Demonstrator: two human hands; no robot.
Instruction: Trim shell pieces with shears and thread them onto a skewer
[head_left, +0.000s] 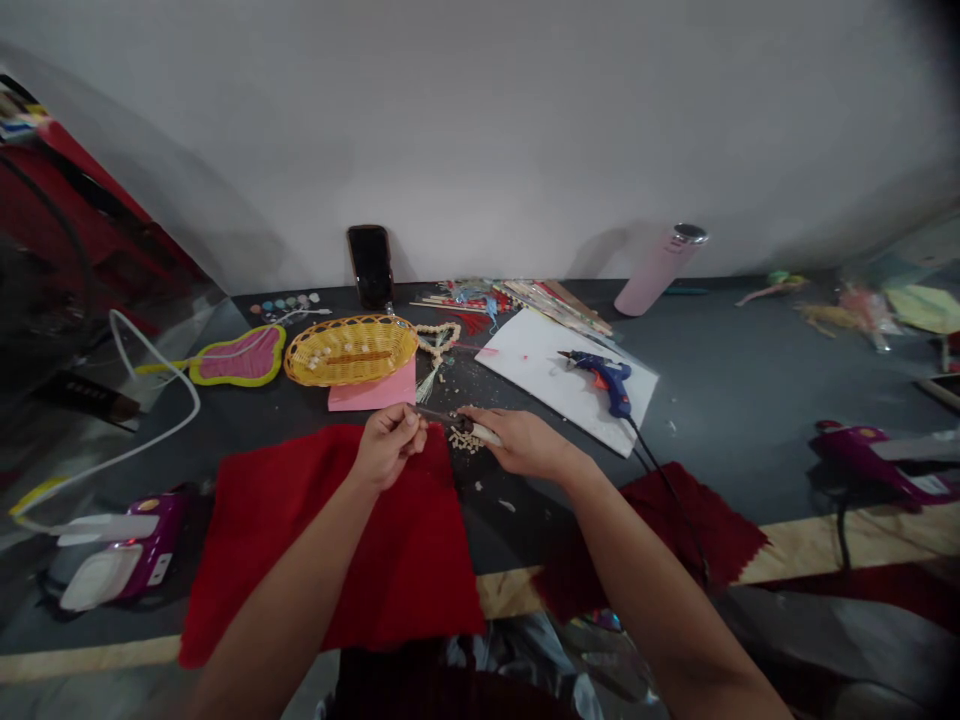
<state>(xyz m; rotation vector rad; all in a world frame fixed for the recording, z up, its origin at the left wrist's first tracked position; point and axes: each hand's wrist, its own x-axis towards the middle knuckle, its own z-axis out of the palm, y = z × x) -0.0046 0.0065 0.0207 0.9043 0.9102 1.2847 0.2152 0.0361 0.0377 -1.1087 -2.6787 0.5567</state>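
Observation:
My left hand [390,443] is closed in a pinch above the red cloth [405,550], at one end of a thin dark strand or rod. My right hand [517,440] wraps round a pale handle [486,434] of a tool whose dark front end meets that thin piece. Beneath the tool, small beige pieces [466,441] lie heaped on the dark table [517,545]. What my left fingertips pinch is too small to make out clearly.
A yellow basket [352,350] sits on pink paper behind my left hand. Right of it, a blue glue gun [607,378] rests on a white board [525,370]. Farther back are a phone [370,265], sticks [555,305] and a pink bottle [660,272].

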